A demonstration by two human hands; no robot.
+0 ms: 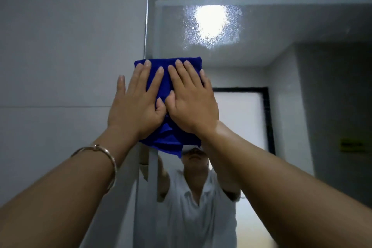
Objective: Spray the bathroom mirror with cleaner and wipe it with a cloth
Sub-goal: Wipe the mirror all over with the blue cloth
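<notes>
Pressing blue cloth (166,84) flat on the mirror (281,56) at its left edge, mid-frame. Left hand (134,104) and right hand (191,104) are spread, fingers straight, gripping nothing. Spray droplets (213,24) sit above, upper centre. Risks: ungripped cloth slips from under the palms; the stroke drifts onto the wall (60,46); droplets dry into streaks.

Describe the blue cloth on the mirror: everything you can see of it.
The blue cloth is deep royal blue and looks soft and napped, like microfibre. It is folded into a rough rectangle, with loose folds hanging at its lower edge. It lies flat against the upper left of the mirror, its left side overlapping the mirror's edge. The left hand and right hand press on it side by side, fingers straight, covering its middle. Misted droplets sit on the glass just above it.
</notes>
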